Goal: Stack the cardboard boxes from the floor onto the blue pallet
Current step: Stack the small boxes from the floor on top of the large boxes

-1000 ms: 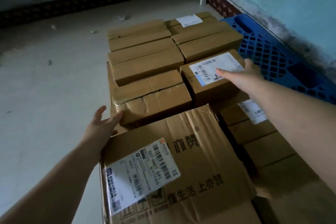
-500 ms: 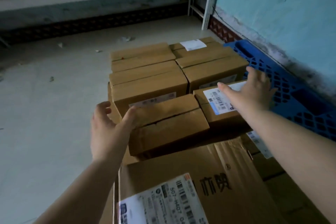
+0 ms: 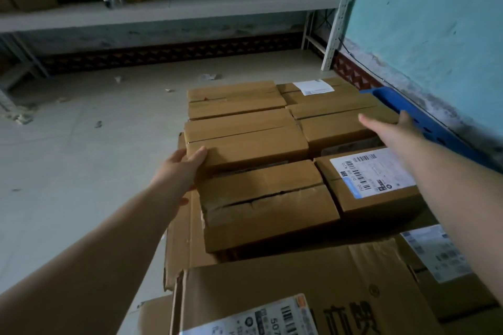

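Several brown cardboard boxes stand in two rows on the blue pallet (image 3: 424,119), whose edge shows at the right by the wall. My left hand (image 3: 179,168) lies flat against the left end of the middle-left box (image 3: 245,141), thumb on its top. My right hand (image 3: 392,128) reaches with fingers spread over the right end of the middle-right box (image 3: 337,128). Neither hand holds anything. Nearer to me sit a creased box (image 3: 266,204) and a labelled box (image 3: 373,179). A big printed carton (image 3: 299,294) fills the foreground.
A pale concrete floor (image 3: 81,171) with paper scraps lies to the left. A white metal shelf (image 3: 168,11) with small boxes and bottles runs along the back wall. A turquoise wall (image 3: 435,22) closes the right side behind the pallet.
Both hands have moved forward from the near boxes to the middle row. The view has tilted up, so the shelf now shows.
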`<state>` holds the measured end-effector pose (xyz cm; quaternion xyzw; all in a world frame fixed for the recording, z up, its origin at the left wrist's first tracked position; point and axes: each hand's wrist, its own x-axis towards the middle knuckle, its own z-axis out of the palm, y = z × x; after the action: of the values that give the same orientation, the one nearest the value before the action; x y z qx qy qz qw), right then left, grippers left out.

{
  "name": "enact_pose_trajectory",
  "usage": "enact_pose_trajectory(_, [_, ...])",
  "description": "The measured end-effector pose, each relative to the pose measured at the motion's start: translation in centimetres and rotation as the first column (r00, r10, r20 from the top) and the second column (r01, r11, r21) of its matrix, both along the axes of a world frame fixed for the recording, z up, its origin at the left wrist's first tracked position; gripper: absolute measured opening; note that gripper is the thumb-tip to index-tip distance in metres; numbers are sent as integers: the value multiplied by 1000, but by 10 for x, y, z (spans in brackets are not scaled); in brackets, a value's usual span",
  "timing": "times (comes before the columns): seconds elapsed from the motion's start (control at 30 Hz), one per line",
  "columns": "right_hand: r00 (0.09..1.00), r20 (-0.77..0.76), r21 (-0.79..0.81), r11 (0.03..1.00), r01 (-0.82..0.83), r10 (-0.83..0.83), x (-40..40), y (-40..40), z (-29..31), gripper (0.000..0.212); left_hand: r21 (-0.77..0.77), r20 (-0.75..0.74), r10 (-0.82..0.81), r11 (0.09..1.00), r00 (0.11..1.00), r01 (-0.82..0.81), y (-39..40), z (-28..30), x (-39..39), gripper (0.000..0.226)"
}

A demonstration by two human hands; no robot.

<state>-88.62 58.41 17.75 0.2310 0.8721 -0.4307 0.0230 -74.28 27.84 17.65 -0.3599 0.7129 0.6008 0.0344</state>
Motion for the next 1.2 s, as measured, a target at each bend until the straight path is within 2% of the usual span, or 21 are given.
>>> enact_pose_trajectory(0.17, [999, -8, 77, 996, 54, -54, 9, 12, -1, 81, -29, 18, -29, 999, 999, 29, 8, 5, 14, 56])
enact_pose_trajectory(0.33, [998, 66, 185, 983, -14, 2, 19, 19, 17, 77, -52, 63, -97, 994, 993, 100, 25, 20, 21, 56])
enact_pose_trajectory(0.43, [998, 37, 261, 964, -54, 46, 35, 13, 28, 79, -123, 70, -80, 989, 994, 88, 35, 34, 25, 57])
enact_pose_trajectory(0.53, [996, 5, 215, 973, -89, 90, 60, 5, 41, 73, -131, 46, -60, 989, 997, 65, 39, 52, 35, 54])
enact_pose_trajectory(0.67, [964, 118, 192, 947, -257, 237, 94, -12, 70, 76, -148, 37, -61, 987, 997, 66, 28, 75, 56, 54])
enact_pose_trajectory(0.83, [934, 183, 217, 914, -343, 307, 142, -29, 115, 72, -134, 86, -29, 990, 996, 40, 5, 118, 95, 43])
enact_pose_trajectory(0.9, [920, 197, 151, 917, -369, 338, 158, -43, 135, 70, -146, 93, -31, 988, 995, 44, -9, 131, 104, 41])
enact_pose_trajectory(1.0, [906, 222, 135, 909, -395, 360, 165, -77, 160, 70, -165, 87, -94, 980, 992, 107, -32, 147, 90, 42])
enact_pose_trajectory(1.2, [907, 206, 144, 905, -400, 368, 136, -163, 165, 76, -271, -5, -375, 893, 927, 360, -71, 151, 13, 43])
